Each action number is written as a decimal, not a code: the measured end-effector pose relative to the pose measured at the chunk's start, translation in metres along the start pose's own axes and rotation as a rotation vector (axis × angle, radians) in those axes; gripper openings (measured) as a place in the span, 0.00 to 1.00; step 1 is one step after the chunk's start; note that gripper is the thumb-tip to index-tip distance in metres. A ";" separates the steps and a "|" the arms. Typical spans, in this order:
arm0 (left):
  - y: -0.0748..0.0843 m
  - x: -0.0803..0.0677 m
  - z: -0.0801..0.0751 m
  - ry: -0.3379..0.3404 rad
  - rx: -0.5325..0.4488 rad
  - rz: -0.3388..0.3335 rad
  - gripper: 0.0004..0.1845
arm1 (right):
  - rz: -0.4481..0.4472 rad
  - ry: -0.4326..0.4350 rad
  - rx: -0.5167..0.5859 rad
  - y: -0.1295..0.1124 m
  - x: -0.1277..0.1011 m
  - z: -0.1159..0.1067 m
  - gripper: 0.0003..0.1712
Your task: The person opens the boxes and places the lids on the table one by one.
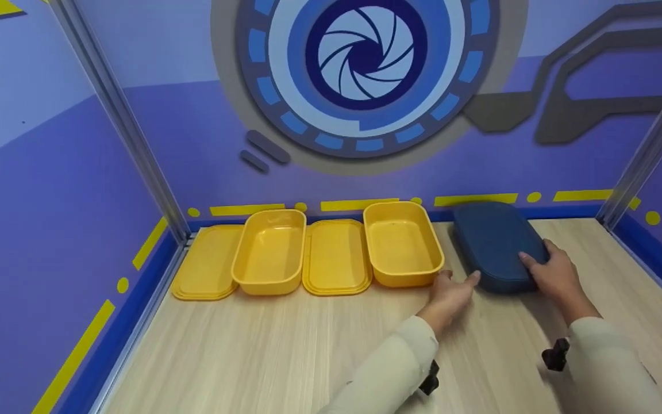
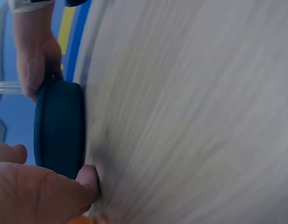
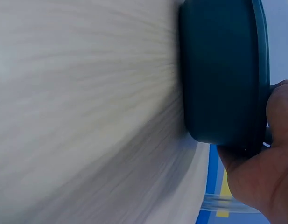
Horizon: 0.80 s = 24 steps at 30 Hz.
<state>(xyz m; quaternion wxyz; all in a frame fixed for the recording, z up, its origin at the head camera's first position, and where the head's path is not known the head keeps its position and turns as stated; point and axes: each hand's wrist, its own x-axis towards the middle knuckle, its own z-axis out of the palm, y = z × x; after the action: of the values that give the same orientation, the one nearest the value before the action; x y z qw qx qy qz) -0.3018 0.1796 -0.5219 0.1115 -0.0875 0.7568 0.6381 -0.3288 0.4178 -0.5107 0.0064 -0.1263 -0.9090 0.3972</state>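
Two hands flank the lidded blue box [image 1: 495, 246], its long axis running away from them: right hand [image 1: 555, 275] grips the near corner, left hand [image 1: 451, 290] touches its side, fingers relaxed.

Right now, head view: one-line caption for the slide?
Both hands at a closed blue box on the wooden table, beside yellow containers and lids.

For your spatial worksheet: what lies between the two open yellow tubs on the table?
In the head view, a flat yellow lid lies between the left tub and right tub.
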 end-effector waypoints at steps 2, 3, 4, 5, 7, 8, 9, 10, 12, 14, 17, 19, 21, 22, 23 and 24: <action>0.002 0.000 0.005 0.020 0.074 0.002 0.38 | 0.013 -0.004 0.011 0.000 0.000 0.001 0.54; 0.003 0.000 0.007 0.028 0.110 -0.002 0.39 | 0.018 -0.005 0.014 0.001 0.001 0.002 0.54; 0.004 0.001 0.009 0.035 0.137 -0.013 0.39 | 0.024 -0.008 0.018 0.000 0.001 0.002 0.54; 0.006 0.001 0.011 0.045 0.160 -0.026 0.41 | 0.029 -0.011 0.020 0.000 0.001 0.003 0.54; 0.010 0.004 0.015 0.062 0.193 -0.046 0.43 | 0.031 -0.014 0.027 0.000 0.001 0.002 0.54; 0.013 0.006 0.017 0.067 0.205 -0.057 0.44 | 0.031 -0.014 0.029 0.000 0.001 0.001 0.55; 0.015 0.007 0.020 0.073 0.215 -0.066 0.45 | 0.030 -0.015 0.026 0.000 0.001 0.000 0.55; 0.017 0.009 0.021 0.079 0.226 -0.074 0.46 | 0.030 -0.017 0.023 0.000 0.001 0.000 0.55; 0.019 0.011 0.023 0.079 0.247 -0.087 0.47 | 0.028 -0.017 0.019 0.000 0.001 -0.001 0.55; 0.020 0.011 0.025 0.077 0.275 -0.093 0.48 | 0.025 -0.011 0.005 0.001 0.000 -0.002 0.55; 0.022 0.011 0.027 0.080 0.328 -0.087 0.46 | 0.021 -0.002 -0.002 0.001 0.001 -0.003 0.56; 0.022 0.011 0.028 0.081 0.364 -0.083 0.46 | 0.013 0.009 -0.006 0.002 0.001 -0.002 0.56; 0.023 0.012 0.027 0.085 0.380 -0.083 0.45 | 0.011 0.022 0.004 0.002 0.001 0.000 0.55; 0.023 0.012 0.027 0.088 0.383 -0.086 0.45 | 0.009 0.026 0.012 0.002 0.001 0.001 0.55; 0.024 0.012 0.026 0.090 0.381 -0.094 0.46 | 0.007 0.029 0.018 0.002 0.001 0.003 0.54; 0.024 0.012 0.025 0.091 0.378 -0.101 0.46 | 0.007 0.027 0.024 0.001 0.001 0.005 0.54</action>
<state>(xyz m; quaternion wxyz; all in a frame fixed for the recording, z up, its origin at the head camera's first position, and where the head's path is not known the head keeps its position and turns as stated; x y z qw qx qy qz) -0.3188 0.2086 -0.5066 0.1235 -0.1314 0.8621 0.4735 -0.3297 0.4152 -0.5151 0.0188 -0.1347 -0.9036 0.4063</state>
